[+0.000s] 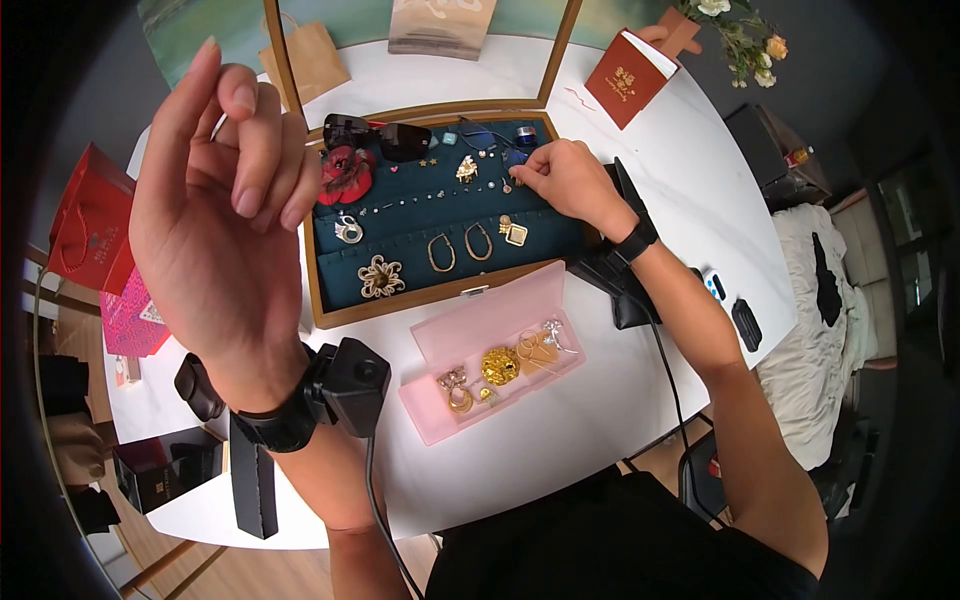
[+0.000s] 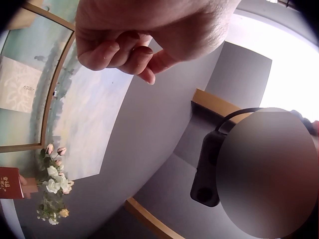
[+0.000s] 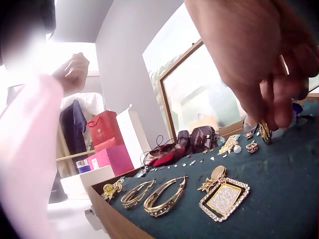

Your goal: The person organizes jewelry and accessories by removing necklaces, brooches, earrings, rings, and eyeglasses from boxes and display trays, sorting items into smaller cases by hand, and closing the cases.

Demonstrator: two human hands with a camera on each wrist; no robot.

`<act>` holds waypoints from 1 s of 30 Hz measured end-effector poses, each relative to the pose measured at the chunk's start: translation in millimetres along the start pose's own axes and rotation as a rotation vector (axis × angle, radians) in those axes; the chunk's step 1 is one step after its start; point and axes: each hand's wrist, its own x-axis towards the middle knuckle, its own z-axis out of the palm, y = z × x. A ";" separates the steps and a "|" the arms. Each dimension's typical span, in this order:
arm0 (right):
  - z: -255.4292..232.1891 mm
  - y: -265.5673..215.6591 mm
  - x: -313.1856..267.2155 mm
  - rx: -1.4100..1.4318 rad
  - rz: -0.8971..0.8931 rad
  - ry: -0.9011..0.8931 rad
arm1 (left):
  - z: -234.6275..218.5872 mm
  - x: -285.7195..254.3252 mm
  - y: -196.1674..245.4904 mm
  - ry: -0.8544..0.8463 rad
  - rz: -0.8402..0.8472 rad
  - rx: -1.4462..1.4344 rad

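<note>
My right hand [image 1: 572, 180] reaches into the right side of a wooden jewellery case with a dark green lining [image 1: 400, 247]. In the right wrist view its fingertips pinch a small gold ring-shaped piece [image 3: 265, 132] low over the lining. Close by lie a square sparkling earring [image 3: 224, 199] and a pair of gold hoop earrings [image 3: 166, 198]. Further off are a swan brooch [image 1: 348, 229], a flower brooch [image 1: 381, 277], a red fabric flower [image 1: 346, 176] and dark sunglasses [image 1: 405, 142]. Raised at the left, my left hand [image 1: 225, 200] holds nothing, its fingers loosely bent.
A pink box [image 1: 418, 418] with several gold and silver pieces sits before the case, whose framed lid [image 1: 562, 50] stands up. A black bag [image 1: 628, 300] lies at the right, with a red booklet [image 1: 625, 85] behind. Red [image 1: 95, 225] and magenta [image 1: 130, 312] bags stand left.
</note>
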 end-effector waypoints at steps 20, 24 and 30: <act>-16.8 0.2 -3.2 -0.010 -0.176 0.093 | 2.4 0.0 0.7 0.052 0.018 0.013; -7.1 1.3 8.1 -0.018 -0.216 0.003 | 3.1 -0.2 -0.7 0.030 -0.009 -0.008; 5.4 1.9 18.0 -0.036 -0.217 -0.053 | 3.5 0.3 -2.3 0.019 -0.012 -0.005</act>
